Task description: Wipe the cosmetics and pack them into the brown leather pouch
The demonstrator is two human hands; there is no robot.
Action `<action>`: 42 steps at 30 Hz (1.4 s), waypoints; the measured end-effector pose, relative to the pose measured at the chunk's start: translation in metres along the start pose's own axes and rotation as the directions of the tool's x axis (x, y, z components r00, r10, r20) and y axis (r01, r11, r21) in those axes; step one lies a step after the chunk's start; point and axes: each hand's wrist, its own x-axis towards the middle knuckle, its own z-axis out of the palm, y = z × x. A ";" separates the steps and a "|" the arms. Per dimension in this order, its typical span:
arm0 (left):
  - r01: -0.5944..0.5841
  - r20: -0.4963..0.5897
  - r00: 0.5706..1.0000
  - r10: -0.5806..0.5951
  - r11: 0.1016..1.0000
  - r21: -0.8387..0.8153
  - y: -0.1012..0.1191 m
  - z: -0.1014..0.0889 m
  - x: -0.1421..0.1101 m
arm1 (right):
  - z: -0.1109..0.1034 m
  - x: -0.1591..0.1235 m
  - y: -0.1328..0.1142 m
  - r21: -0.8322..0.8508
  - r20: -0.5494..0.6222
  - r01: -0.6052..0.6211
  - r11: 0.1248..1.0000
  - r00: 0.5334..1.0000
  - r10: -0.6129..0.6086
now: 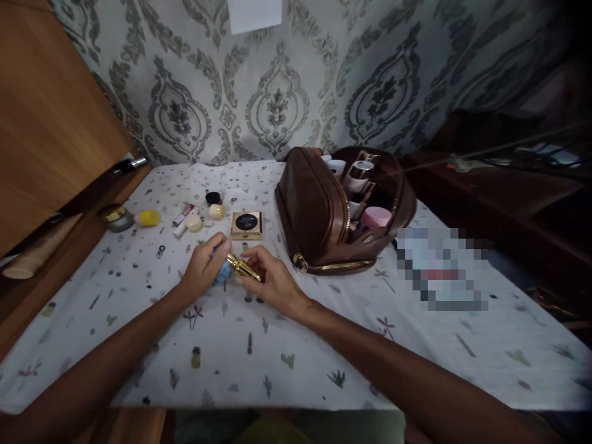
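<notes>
Close together over the middle of the table are both hands. My right hand [277, 280] is closed around a shiny gold lipstick tube [246, 269], which points up and to the left. My left hand [203, 265] grips a crumpled blue cloth [223, 273], with its fingers against the upper end of the tube. Whether the cloth wraps that end I cannot tell. Just beyond the hands lies a square gold compact [246, 226] with a dark round label.
An unzipped brown cosmetic bag [314, 203] holding bottles and a pink-lidded jar [375, 217] stands right of the hands. Small jars and tubes, a black-lidded pot [213, 198] and a yellow-capped bottle [148, 217] sit at left. A pixelated flat item [444, 271] lies right.
</notes>
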 end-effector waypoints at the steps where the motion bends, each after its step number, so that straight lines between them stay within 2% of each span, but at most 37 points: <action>1: -0.004 -0.005 1.000 0.004 1.000 -0.002 0.000 0.000 0.000 | 0.000 0.000 0.000 0.033 0.005 -0.007 0.999 1.000 0.007; 5: -0.028 -0.006 1.000 0.027 1.000 -0.009 -0.002 0.000 -0.002 | -0.002 -0.001 0.000 0.155 0.088 -0.039 0.987 0.996 0.025; 13: -0.072 0.010 0.997 0.072 0.997 -0.029 -0.003 -0.001 -0.003 | -0.002 0.000 0.002 0.236 0.160 -0.048 0.971 0.987 0.010; 21: -0.091 0.009 0.996 0.091 0.994 -0.061 0.000 -0.002 -0.004 | -0.006 0.005 0.001 0.433 0.289 -0.210 0.877 0.954 0.086; 30: -0.074 0.002 0.997 0.074 0.996 -0.042 0.008 -0.006 -0.003 | -0.003 0.005 0.001 0.466 0.283 -0.208 0.860 0.956 0.078; 33: -0.071 -0.035 0.997 0.070 0.997 -0.015 0.015 -0.006 -0.003 | -0.004 0.005 -0.004 0.417 0.253 -0.141 0.898 0.967 0.035; 36: -0.088 -0.068 0.994 0.088 0.996 -0.001 0.026 -0.005 -0.001 | -0.014 0.003 -0.019 0.230 0.208 -0.041 0.972 0.978 -0.008; 39: -0.159 -0.075 0.984 0.159 0.987 0.010 0.043 -0.002 0.003 | -0.032 -0.007 -0.039 0.088 0.177 0.034 0.996 0.983 -0.049; 42: -0.267 -0.032 0.963 0.269 0.963 0.038 0.064 0.007 0.007 | -0.055 -0.026 -0.054 0.046 0.113 0.071 0.996 0.991 -0.076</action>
